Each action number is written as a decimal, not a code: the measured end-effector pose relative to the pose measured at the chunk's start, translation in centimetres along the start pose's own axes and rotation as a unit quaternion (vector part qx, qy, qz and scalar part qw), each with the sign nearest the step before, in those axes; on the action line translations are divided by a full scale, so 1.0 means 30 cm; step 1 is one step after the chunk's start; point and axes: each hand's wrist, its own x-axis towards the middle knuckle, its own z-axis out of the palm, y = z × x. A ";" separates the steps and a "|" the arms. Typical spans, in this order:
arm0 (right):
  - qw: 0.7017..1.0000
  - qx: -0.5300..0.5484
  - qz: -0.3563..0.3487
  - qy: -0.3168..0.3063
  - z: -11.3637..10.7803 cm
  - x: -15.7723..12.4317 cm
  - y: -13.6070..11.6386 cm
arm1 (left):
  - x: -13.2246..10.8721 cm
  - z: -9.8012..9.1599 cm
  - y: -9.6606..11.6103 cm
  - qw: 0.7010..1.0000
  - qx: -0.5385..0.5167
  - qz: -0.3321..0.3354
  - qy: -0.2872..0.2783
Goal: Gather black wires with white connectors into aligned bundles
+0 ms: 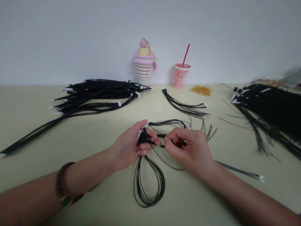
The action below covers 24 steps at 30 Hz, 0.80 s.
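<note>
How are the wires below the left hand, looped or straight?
Looped: the wires curve away from the left hand and back to it.

- No text, label, brand, number or sign could be read.
- The pink print on the straw cup (180,77), by the far edge of the table (192,204), was too blurred to make out.
- Any marking on the black wires' (144,138) white ends was too small to read.
</note>
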 end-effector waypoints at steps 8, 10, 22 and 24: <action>1.000 -0.005 0.005 0.000 -0.001 -0.005 -0.005 | 0.003 0.003 0.003 1.000 -0.007 0.004 0.006; 1.000 -0.003 0.005 0.000 0.001 -0.004 -0.003 | 0.004 0.003 0.003 1.000 -0.009 0.005 0.007; 1.000 0.000 0.011 -0.001 -0.003 -0.004 -0.001 | -0.003 -0.001 0.003 1.000 -0.002 0.003 0.005; 1.000 0.003 0.010 -0.003 -0.003 -0.003 -0.002 | -0.002 -0.001 0.002 1.000 -0.002 0.001 0.003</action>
